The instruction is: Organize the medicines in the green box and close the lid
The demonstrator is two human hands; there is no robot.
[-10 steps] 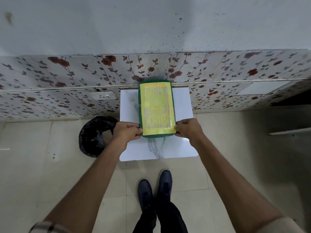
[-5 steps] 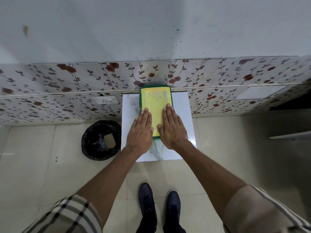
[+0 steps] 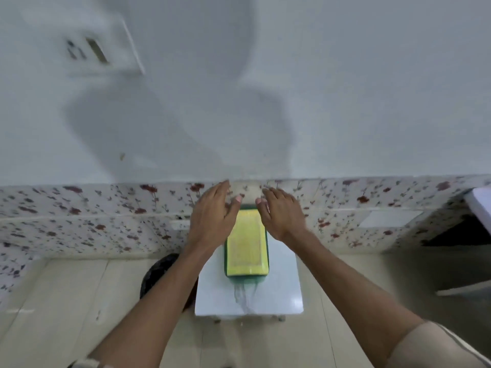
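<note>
The green box [image 3: 245, 278] lies on a small white marble-topped table [image 3: 281, 288] against the wall. Its lid is down, with a yellow printed label [image 3: 245, 245] covering the top. No medicines are visible. My left hand [image 3: 212, 219] hovers above the box's far left side, fingers spread, holding nothing. My right hand [image 3: 283, 211] hovers above the far right side, also spread and empty. Both hands appear lifted off the lid. The picture is blurred by motion.
A black bin [image 3: 159, 274] with a dark liner stands on the tiled floor left of the table, partly behind my left forearm. A floral-tiled wall band [image 3: 93, 221] runs behind. A white switch plate [image 3: 87, 51] is high on the wall. White furniture edges [image 3: 478, 205] show at right.
Both hands went from gripping the box's near corners, to pressing flat on the lid, to lifting off and spreading toward its far end. The camera has tilted upward.
</note>
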